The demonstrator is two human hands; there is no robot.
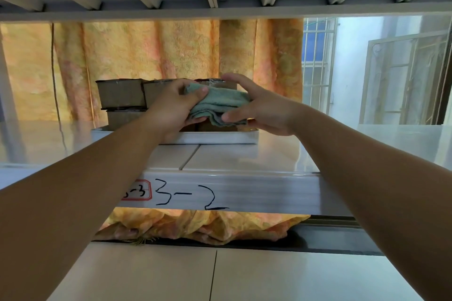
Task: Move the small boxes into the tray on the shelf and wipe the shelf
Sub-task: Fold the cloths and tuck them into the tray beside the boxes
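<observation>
Already done: we see the boxes (pixel 121 93) stacked in the tray (pixel 220 140) at the back of the shelf (pixel 244 157).
Hands: our left hand (pixel 171 110) and right hand (pixel 260 111) both grip a folded green cloth (pixel 221 101) above the tray.
Left to do: wiping the shelf, we judge.

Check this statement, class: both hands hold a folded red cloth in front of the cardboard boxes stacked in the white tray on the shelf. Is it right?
Not quite. The head view shows the cloth is green, not red. The left hand and right hand do hold it in front of the cardboard boxes in the white tray on the shelf.
</observation>
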